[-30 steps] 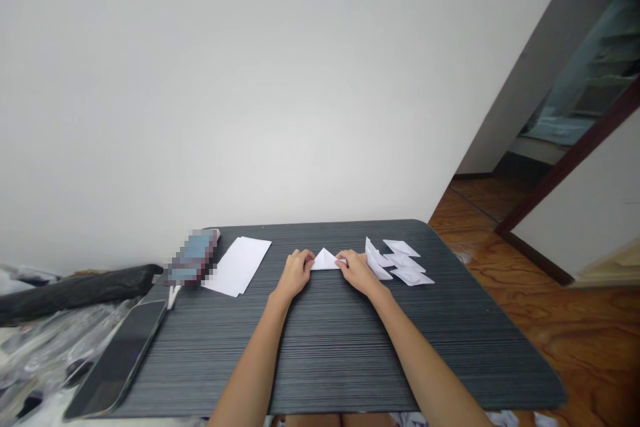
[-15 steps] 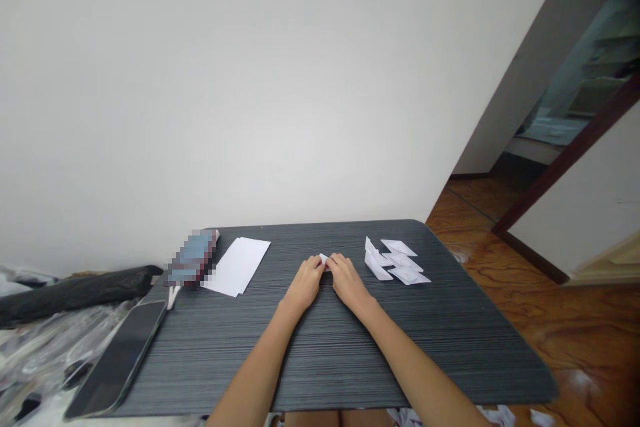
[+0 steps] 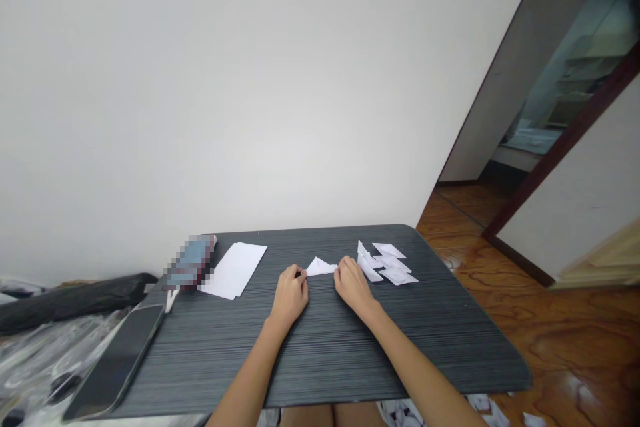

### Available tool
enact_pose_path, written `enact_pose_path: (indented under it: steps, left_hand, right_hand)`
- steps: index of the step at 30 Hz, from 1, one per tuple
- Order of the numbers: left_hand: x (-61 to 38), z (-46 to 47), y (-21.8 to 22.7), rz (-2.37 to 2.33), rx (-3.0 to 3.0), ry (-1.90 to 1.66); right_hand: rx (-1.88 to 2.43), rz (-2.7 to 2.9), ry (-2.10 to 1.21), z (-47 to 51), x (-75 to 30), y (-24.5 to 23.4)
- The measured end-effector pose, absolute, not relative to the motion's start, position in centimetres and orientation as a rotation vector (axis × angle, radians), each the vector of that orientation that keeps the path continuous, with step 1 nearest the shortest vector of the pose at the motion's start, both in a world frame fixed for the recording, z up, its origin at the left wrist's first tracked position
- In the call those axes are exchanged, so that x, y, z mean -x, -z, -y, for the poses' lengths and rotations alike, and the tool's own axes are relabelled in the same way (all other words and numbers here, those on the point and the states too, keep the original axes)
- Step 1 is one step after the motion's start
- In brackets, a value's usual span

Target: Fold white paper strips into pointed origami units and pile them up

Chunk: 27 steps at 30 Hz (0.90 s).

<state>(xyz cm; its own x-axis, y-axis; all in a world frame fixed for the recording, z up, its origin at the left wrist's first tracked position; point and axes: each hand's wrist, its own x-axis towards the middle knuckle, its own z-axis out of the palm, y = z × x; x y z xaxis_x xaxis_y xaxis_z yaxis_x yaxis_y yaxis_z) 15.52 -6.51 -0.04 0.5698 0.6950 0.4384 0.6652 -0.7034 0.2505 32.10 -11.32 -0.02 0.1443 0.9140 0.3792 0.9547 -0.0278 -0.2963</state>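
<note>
A small white folded paper triangle [image 3: 320,267] lies on the dark striped table [image 3: 325,353] between my two hands. My left hand [image 3: 290,293] pinches its left corner with curled fingers. My right hand [image 3: 353,283] pinches its right corner, fingers curled too. Both forearms reach in from the bottom edge of the view.
Several folded white paper pieces [image 3: 385,263] lie just right of my right hand. A stack of flat white sheets [image 3: 235,268] and a blurred box [image 3: 190,263] sit at the back left. A dark phone [image 3: 117,360] rests at the left edge. Wooden floor lies to the right.
Half a second ago my hands were pressed together over the paper; now they have drawn apart and the triangle is spread between them. The view has shifted slightly.
</note>
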Motion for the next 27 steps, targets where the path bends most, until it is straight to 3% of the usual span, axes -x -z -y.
enact_pose_path:
  steps: [11, 15, 22, 27]
  left_hand:
    - [-16.5, 2.1, 1.4, -1.132, -2.312, -1.041]
    - [-16.5, 0.8, 1.4, -1.121, -2.032, -1.098]
    - [-16.0, 1.3, 0.1, -0.807, -1.433, -0.912]
    - [-16.5, 2.3, -0.8, -0.610, -1.161, -0.946]
  right_hand:
    - [1.846, 1.599, -0.178, 8.1, -32.1, 1.8]
    - [1.600, 1.562, -0.274, 8.0, -32.4, 1.4]
    - [1.321, 1.384, -0.566, 7.7, -32.5, 0.5]
    - [1.270, 1.301, -0.598, 7.7, -32.4, 0.2]
